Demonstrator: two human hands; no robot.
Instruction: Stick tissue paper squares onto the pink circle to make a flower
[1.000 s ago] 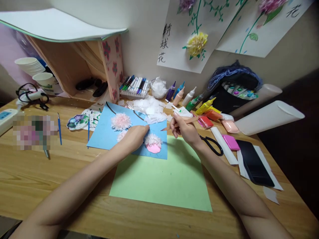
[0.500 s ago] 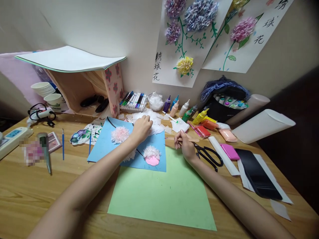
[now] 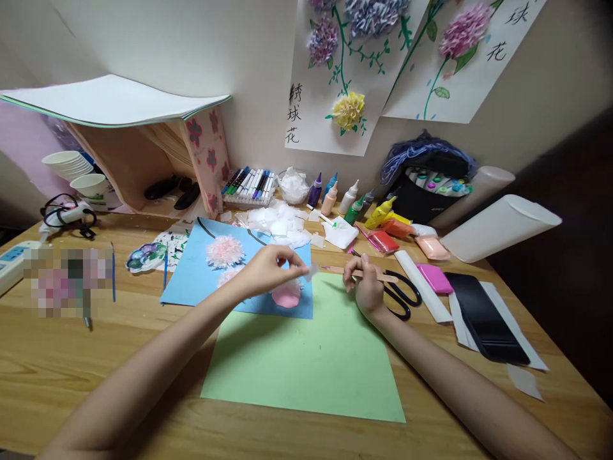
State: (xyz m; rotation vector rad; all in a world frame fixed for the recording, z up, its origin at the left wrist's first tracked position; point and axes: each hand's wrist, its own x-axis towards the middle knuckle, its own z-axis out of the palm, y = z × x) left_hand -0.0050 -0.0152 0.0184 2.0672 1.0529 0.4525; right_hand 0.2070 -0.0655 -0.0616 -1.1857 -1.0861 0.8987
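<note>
- Your left hand [image 3: 271, 268], centre frame, pinches a tissue square [image 3: 312, 271] at the right edge of the blue sheet [image 3: 191, 284].
- Your right hand [image 3: 366, 286] has its fingers closed around a wooden stick [image 3: 380, 276].
- One tissue flower [image 3: 224, 250] looks finished; the pink disc [image 3: 286, 298] is still part bare.

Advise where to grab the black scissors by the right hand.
Probably best to take the scissors by the handle loops, coming from the near right. They lie flat, with the loops toward the person and in the open. The blade end runs up-left behind the right hand and the wooden stick it holds, so that side is blocked.
</note>
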